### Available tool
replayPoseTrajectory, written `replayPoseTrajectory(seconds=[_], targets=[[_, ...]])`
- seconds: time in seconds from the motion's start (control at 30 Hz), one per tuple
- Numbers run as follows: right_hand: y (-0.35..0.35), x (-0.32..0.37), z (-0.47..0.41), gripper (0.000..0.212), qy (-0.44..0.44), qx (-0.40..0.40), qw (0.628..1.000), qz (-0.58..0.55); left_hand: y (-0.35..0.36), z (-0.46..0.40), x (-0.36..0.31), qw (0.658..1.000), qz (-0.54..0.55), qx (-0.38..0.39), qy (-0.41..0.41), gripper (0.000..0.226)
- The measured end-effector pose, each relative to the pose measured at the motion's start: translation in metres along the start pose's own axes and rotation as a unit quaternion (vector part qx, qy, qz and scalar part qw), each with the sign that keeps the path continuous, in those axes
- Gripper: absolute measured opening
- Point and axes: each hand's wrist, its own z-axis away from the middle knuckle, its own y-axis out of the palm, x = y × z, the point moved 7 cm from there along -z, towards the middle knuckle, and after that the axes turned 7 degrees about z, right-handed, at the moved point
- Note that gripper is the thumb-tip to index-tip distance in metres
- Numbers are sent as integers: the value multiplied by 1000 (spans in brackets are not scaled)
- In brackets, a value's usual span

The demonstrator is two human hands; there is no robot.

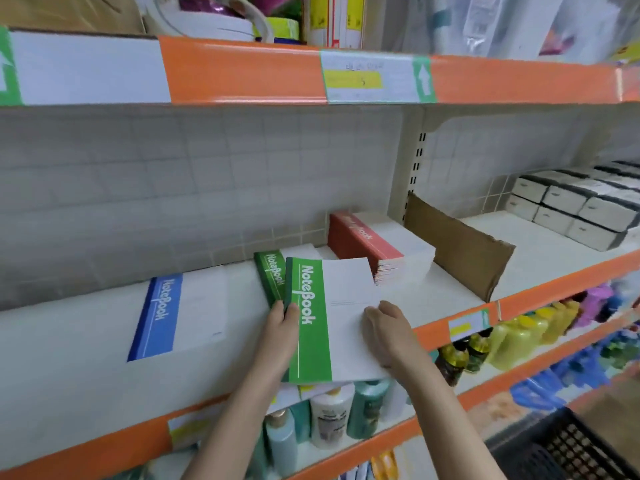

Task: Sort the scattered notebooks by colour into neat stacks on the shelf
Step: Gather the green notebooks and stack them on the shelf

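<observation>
Here both hands (282, 327) grip a flat green notebook (311, 320).

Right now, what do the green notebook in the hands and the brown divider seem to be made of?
Green notebook: paper with a thin card cover, probably; matte printed look, flat and thin between the left hand and right hand.
Divider: corrugated cardboard, it seems; dull brown, uncoated, with a rough cut edge.
</observation>
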Motion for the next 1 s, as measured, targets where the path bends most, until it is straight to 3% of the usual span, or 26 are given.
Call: replayPoseTrajectory(seconds=[0.33,0.53,0.7,1.0], targets=[[39,10,-54,23,-25,92,993,65,-37,-21,11,992,-81,-99,4,31],[40,25,-88,13,-79,77,986,128,-33,-45,2,977,-162,-134,43,38],[42,47,-115,30,-138,58,966,212,-27,-66,-8,966,-190,-166,59,32],[61,53,-137,32,-174,72,939,289,-24,-83,-19,929,-301,-212,46,30]])
